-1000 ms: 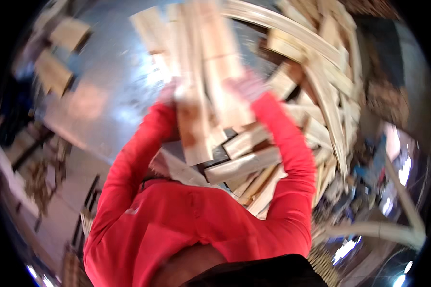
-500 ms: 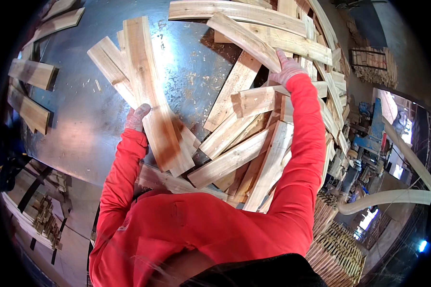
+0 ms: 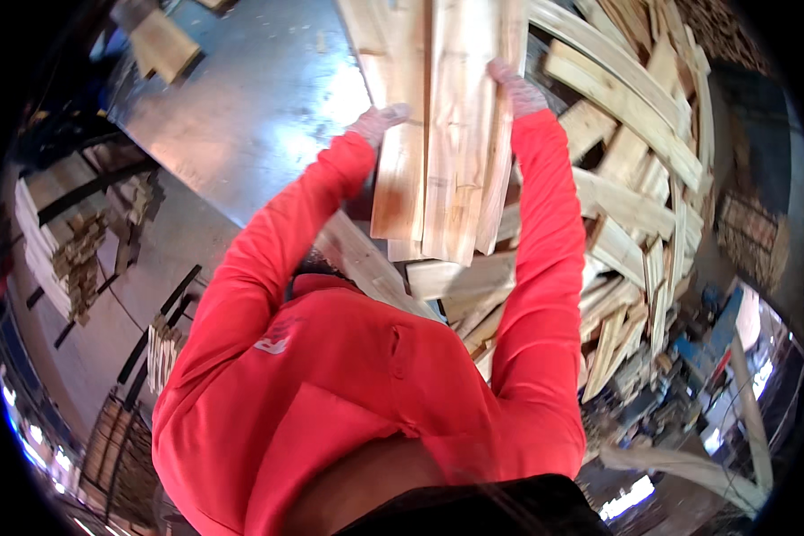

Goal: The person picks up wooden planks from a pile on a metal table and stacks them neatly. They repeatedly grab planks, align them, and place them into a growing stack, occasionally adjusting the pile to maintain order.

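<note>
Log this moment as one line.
left hand: holds left edge of long, pale wooden boards | right hand: holds their right edge | heaped pale wooden planks: at right

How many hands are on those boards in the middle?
2: the left hand holds the boards at their left edge, the right hand at their right. Any beyond the picture's top wouldn't show.

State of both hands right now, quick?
Left hand: closed on the left edge of a group of wooden boards, thumb on top.
Right hand: closed on the same boards' right edge.
</note>
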`<action>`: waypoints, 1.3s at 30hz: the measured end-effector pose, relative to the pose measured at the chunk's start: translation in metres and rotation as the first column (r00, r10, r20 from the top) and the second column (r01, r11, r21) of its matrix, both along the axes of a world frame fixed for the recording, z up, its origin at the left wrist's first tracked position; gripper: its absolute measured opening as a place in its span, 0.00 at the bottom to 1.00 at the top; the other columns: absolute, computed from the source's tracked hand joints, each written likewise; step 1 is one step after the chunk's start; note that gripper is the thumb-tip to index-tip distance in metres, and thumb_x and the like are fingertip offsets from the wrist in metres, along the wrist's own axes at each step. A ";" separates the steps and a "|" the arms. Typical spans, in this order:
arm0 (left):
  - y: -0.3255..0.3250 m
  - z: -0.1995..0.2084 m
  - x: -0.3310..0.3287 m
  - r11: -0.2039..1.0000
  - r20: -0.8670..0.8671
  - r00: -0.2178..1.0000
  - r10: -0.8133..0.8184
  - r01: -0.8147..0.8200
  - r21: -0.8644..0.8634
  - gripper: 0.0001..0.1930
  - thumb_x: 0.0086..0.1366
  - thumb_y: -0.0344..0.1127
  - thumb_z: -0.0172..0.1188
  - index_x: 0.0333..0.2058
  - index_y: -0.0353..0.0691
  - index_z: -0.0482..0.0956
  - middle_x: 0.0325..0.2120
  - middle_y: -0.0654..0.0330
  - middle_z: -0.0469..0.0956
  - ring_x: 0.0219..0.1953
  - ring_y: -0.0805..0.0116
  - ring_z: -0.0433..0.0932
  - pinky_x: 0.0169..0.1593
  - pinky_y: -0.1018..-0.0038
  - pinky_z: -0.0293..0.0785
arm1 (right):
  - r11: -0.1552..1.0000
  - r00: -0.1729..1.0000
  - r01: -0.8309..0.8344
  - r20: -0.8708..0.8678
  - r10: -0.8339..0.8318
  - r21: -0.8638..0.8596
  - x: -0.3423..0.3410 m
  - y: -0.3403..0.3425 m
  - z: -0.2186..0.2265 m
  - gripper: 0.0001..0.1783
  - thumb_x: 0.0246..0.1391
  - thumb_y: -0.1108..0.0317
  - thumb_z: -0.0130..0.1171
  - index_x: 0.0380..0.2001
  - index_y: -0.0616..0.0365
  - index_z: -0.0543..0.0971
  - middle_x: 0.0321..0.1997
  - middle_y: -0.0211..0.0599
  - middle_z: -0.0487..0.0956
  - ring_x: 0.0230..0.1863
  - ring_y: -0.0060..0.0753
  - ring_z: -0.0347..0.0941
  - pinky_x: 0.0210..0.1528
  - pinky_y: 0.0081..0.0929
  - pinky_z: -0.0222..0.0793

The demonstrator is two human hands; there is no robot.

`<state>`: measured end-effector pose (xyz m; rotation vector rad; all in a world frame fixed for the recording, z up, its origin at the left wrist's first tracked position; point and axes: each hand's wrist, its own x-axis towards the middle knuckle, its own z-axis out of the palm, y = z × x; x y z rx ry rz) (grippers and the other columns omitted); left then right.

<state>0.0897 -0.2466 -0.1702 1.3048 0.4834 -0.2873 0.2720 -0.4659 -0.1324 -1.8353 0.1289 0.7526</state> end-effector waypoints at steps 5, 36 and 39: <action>0.032 0.034 -0.007 0.970 -0.234 0.971 0.048 0.010 0.241 0.34 0.58 0.50 0.63 0.55 0.31 0.70 0.54 0.50 0.72 0.58 0.63 0.68 0.60 0.70 0.63 | 0.873 0.998 0.028 -0.032 -0.050 -0.487 -0.090 0.082 0.088 0.56 0.43 0.26 0.56 0.57 0.71 0.68 0.62 0.56 0.68 0.66 0.48 0.60 0.66 0.34 0.51; 0.097 0.121 -0.037 0.392 -0.226 0.951 -0.212 0.294 0.872 0.50 0.48 0.47 0.65 0.66 0.39 0.50 0.54 0.34 0.67 0.56 0.43 0.69 0.59 0.61 0.67 | 0.631 0.481 -0.274 0.465 0.744 -0.726 -0.431 0.013 -0.019 0.39 0.43 0.55 0.60 0.61 0.48 0.63 0.59 0.55 0.65 0.55 0.57 0.67 0.54 0.52 0.67; 0.129 0.135 -0.044 0.425 -0.167 0.918 -0.361 0.321 0.846 0.50 0.48 0.48 0.64 0.66 0.40 0.49 0.55 0.35 0.66 0.56 0.40 0.68 0.59 0.60 0.67 | 0.678 0.625 -0.367 0.371 0.687 -0.637 -0.425 0.018 -0.008 0.38 0.43 0.59 0.60 0.61 0.49 0.63 0.56 0.52 0.68 0.54 0.56 0.67 0.54 0.48 0.68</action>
